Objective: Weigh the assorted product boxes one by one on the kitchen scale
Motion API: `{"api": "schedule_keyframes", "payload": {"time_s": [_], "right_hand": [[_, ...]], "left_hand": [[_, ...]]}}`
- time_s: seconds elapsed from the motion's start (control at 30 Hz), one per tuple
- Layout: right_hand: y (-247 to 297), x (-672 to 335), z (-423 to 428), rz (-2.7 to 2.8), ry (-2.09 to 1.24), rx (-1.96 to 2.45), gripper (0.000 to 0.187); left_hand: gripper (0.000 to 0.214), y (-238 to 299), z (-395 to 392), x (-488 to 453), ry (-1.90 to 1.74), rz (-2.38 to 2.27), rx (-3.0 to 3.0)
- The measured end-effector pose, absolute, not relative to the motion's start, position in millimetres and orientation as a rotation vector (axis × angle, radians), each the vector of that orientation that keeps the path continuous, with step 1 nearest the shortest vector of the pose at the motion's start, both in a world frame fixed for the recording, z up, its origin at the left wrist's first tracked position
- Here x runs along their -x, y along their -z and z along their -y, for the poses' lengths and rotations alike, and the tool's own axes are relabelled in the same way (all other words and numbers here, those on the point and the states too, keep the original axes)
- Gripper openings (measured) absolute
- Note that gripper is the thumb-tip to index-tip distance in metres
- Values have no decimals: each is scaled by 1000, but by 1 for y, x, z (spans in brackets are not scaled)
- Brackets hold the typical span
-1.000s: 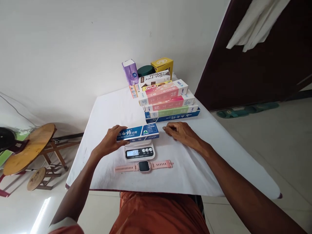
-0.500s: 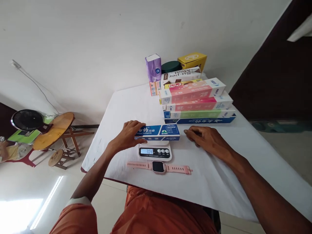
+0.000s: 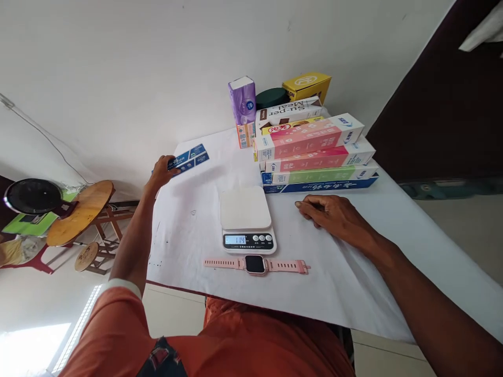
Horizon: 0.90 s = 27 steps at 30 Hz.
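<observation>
My left hand grips the near end of a blue toothpaste box, held tilted above the left side of the table. At the middle sits a white digital scale with its platform bare and a lit display reading about 114. My right hand rests on the cloth right of the scale, fingers curled; whether anything is inside them is hidden. A pink-strapped smartwatch lies flat in front of the scale, its screen dark.
Behind my right hand are stacked toothpaste boxes in pink, green and blue. Farther back stand a purple tissue pack, a dark green lid and a yellow box by the wall. A fan and stools are off left.
My left hand has lifted the blue toothpaste box off the scale and carried it left and back. The display went from about 304 to 114. My right hand stays put.
</observation>
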State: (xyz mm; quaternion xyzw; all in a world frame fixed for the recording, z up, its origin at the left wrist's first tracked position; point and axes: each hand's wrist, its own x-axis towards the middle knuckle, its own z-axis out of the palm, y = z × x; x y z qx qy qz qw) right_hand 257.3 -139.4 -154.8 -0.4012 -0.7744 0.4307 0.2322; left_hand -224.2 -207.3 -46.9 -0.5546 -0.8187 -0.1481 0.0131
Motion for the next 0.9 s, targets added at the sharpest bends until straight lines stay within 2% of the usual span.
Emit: {"api": "schedule_keyframes", "payload": {"time_s": [0.23,0.43,0.63,0.73,0.9], "right_hand": [[155,-257,139,2057,-1254,1100,57],[153,-258,140,2050,-1242,1088,47],[155,-258,137,2082,-1175,1080,42],[153,-257,137,2098,-1150,1066,40],[150,-258,139,2096,-1149,1074,41]], "left_hand": [[49,75,150,255,371,2713,1625],[56,90,144,255,371,2738,1609],[65,79,145,233,422,2668,1622],[68,64,140,195,556,2507,1740],[63,37,125,81,801,1909,2285]]}}
